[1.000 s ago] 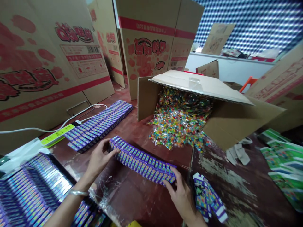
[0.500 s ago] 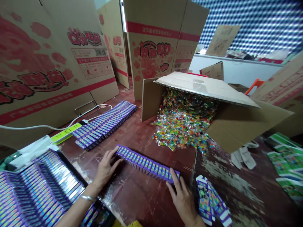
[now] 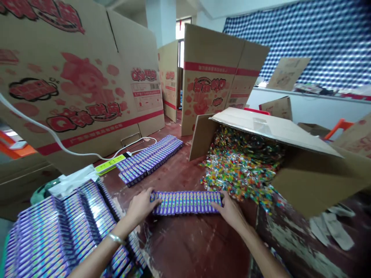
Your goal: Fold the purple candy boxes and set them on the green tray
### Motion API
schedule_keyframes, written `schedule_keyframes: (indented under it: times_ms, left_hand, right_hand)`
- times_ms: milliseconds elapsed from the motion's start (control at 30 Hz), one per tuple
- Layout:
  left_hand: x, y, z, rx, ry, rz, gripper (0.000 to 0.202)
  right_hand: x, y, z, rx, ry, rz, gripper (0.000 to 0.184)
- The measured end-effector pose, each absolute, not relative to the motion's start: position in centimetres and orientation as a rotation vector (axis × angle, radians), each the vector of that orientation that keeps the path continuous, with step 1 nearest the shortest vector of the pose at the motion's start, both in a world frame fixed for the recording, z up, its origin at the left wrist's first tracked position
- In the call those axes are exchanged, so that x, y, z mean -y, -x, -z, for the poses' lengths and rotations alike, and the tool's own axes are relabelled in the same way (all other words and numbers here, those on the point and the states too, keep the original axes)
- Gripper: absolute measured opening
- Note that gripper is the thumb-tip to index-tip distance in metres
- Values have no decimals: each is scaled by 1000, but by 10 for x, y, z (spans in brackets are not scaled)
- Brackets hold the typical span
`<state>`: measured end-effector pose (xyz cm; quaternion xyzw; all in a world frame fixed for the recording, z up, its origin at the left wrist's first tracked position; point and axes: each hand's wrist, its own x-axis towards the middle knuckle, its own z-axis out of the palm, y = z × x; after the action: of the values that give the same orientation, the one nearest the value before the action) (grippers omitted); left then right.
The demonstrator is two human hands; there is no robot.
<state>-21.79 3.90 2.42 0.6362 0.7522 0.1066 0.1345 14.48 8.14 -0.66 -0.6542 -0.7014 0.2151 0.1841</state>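
Bare forearms on both sides, no sleeves showing. A thin silver bangle (image 3: 115, 238) circles the left wrist. Left hand (image 3: 141, 206) and right hand (image 3: 229, 211) wear no gloves, no rings.

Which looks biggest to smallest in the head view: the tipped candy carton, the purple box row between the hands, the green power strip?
1. Tipped candy carton
2. Row of purple boxes, pressed between left hand and right hand
3. Green power strip, though it lies farther away

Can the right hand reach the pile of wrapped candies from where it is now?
Probably yes. The right hand presses the end of the purple box row, and the candies lie beside it with nothing between.
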Motion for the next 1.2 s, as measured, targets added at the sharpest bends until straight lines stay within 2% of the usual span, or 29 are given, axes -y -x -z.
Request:
schedule_keyframes:
  times_ms: [133,367,467,600,733,833,1000,1200]
  left_hand:
    - [-50,233,-16,-2212,-1730,-286,58]
    - [-40,229,-6,-2223,-1713,-331,49]
    - [-30,240,-13,-2256,-1669,-384,53]
    - [-24,284,-34,-2404,-1515,-542,66]
    - [-43,334,-60,-2546,-1417,-659,78]
    - [-71,358,-73,-2617,-1404,-698,83]
    - [-124,377,-72,-2596,-1337,-588,82]
    - [-169,390,-64,-2547,-1331,-539,74]
  right_hand:
    - [-96,-130,24,1968,1971,-587,40]
    - [-86,-119,23,1971,1992,-477,40]
    - [-95,-98,-5,1956,1915,-346,36]
    - [-126,-42,-66,2024,1689,-144,33]
    - [-188,32,-118,2083,1546,-49,41]
    - [-244,80,-138,2093,1523,-69,47]
    - [-328,131,-138,2152,1525,-188,46]
    - [-396,157,-100,2190,1542,-350,43]
